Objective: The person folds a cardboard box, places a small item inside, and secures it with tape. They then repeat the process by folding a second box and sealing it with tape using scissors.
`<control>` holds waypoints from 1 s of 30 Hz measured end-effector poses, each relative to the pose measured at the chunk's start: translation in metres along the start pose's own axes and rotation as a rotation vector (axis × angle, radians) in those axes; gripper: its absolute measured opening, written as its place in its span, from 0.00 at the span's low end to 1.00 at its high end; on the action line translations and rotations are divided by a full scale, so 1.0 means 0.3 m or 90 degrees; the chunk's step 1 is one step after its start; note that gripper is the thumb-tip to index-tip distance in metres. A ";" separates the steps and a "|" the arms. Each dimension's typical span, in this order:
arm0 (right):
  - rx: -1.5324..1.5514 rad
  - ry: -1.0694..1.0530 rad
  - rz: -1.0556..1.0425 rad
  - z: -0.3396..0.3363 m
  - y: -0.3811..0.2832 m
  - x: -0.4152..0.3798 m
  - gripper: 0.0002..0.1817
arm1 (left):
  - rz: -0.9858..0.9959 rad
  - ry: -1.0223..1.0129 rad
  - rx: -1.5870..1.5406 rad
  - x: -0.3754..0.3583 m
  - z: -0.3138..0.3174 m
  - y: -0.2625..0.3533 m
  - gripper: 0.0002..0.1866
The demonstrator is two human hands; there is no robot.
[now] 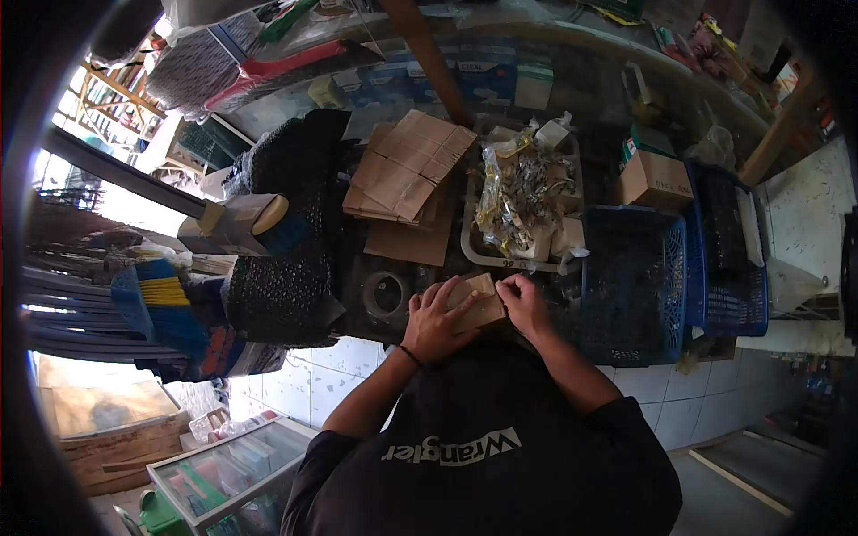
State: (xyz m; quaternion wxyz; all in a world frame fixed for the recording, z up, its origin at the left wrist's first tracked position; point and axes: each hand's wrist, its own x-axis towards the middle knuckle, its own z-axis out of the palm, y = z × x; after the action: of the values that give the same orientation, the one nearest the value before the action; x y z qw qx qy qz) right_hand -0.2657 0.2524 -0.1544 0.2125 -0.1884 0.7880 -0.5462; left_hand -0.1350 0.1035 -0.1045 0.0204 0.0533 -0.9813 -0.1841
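Note:
A small brown cardboard box [483,312] is at the near edge of the dark work table, close to my body. My left hand [436,323] grips it from the left, with fingers lying over its top. At the box's right end my right hand [525,308] is closed in a pinch, thumb and forefinger together; what lies between them is too small to make out. Just beyond the hands stands a white tray [478,254] heaped with small clear plastic packets of metal parts [523,192]. Flattened cardboard pieces [413,170] are stacked to its left.
A roll of tape [387,294] lies left of my hands. Blue plastic baskets [633,353] stand at the right, with a cardboard carton [655,180] behind. Black bubble wrap [281,259] and brooms [161,290] crowd the left. A wooden post [427,58] rises at the back.

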 end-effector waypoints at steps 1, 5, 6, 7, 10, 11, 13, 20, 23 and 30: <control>-0.005 -0.008 -0.011 -0.001 0.005 0.005 0.13 | 0.000 0.005 -0.004 0.002 0.001 0.001 0.35; -0.026 -0.033 0.001 0.004 0.040 0.001 0.13 | -0.003 0.021 -0.017 -0.014 0.014 0.004 0.36; -0.026 -0.032 0.005 0.005 0.036 -0.005 0.13 | -0.001 0.026 -0.018 -0.019 0.019 0.004 0.36; -0.024 -0.028 0.009 0.008 0.033 -0.011 0.13 | 0.001 0.036 -0.018 -0.017 0.023 0.004 0.35; 0.023 -0.024 0.082 0.013 0.022 -0.037 0.14 | 0.010 0.049 -0.018 -0.036 0.031 0.010 0.35; 0.018 -0.021 0.067 0.013 0.022 -0.043 0.15 | 0.018 0.052 -0.015 -0.037 0.029 0.012 0.35; 0.001 -0.013 0.032 0.002 0.025 -0.049 0.15 | 0.030 0.051 -0.014 -0.024 0.027 0.016 0.35; 0.044 -0.073 0.093 -0.004 0.076 -0.059 0.19 | 0.048 0.046 -0.011 -0.034 0.042 0.006 0.34; 0.050 -0.070 0.106 -0.002 0.102 -0.068 0.20 | 0.063 0.044 -0.008 -0.032 0.042 0.001 0.34; 0.108 -0.065 0.168 0.000 0.132 -0.089 0.20 | 0.099 0.055 -0.017 -0.030 0.056 -0.013 0.35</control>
State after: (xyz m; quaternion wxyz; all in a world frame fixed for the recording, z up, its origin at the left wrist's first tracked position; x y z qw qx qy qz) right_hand -0.2458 0.2798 -0.1882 0.3372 -0.0923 0.7453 -0.5678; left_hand -0.1266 0.1070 -0.1218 0.0777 -0.0156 -0.9781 -0.1923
